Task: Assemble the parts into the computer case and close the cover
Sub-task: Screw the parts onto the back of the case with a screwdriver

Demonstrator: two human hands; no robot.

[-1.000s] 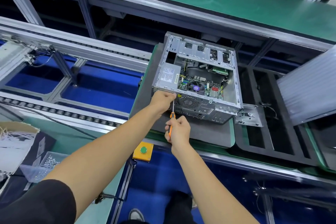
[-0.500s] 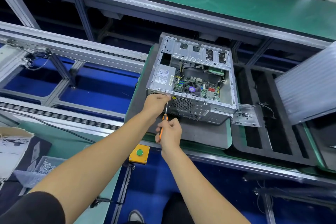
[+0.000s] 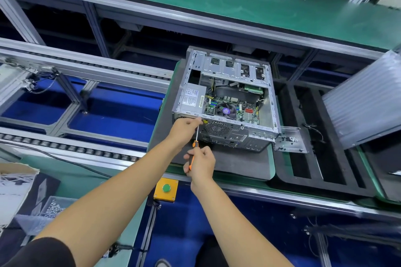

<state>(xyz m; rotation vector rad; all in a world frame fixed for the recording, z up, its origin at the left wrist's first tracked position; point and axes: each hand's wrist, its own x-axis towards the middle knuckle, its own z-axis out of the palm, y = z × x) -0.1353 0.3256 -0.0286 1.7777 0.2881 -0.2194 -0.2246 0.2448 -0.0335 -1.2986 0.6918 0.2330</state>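
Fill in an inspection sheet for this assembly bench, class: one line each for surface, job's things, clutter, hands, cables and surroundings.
Surface: grey mat on a green bench.
Job's things: open computer case, cover off; screwdriver aimed at its near rear edge.
Clutter: metal bracket beside the case; bag of screws at lower left.
Hands: left hand at the case's near rear corner; right hand grips the screwdriver.
Cables: wires inside the case; black cable across the left rail.
Surroundings: roller rails, green button.
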